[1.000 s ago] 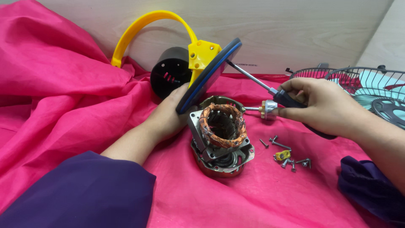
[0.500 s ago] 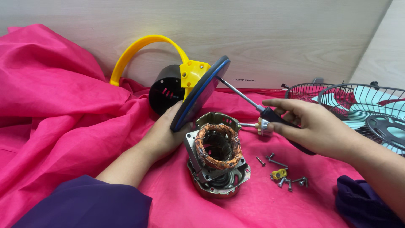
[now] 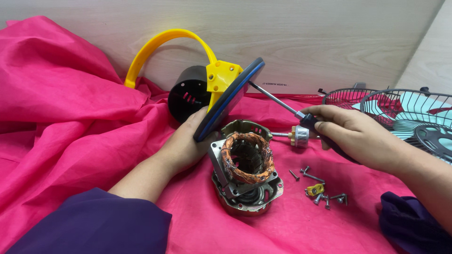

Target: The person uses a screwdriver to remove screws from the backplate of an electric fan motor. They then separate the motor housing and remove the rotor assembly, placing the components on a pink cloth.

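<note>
My left hand (image 3: pixel 186 138) holds the lower edge of a round dark fan base (image 3: pixel 229 99) with a blue rim, tilted on edge. A yellow curved stand (image 3: pixel 172 40) is fixed to its far side by a yellow block (image 3: pixel 221 75). My right hand (image 3: pixel 353 134) grips the dark handle of a screwdriver (image 3: pixel 278 101) whose tip meets the underside of the base. In front of the base a fan motor (image 3: pixel 245 171) with copper windings rests on the pink cloth (image 3: pixel 70 108).
A black cylindrical motor cover (image 3: pixel 188 91) lies behind the base. Several loose screws (image 3: pixel 325 188) and a small yellow piece lie right of the motor, near a silver knob (image 3: pixel 299 135). A wire fan guard (image 3: pixel 409 117) with a blade sits at far right. A wooden wall runs behind.
The screwdriver has stayed against the base's underside while both hands and the base shifted slightly in view. My grip on both is unchanged.
</note>
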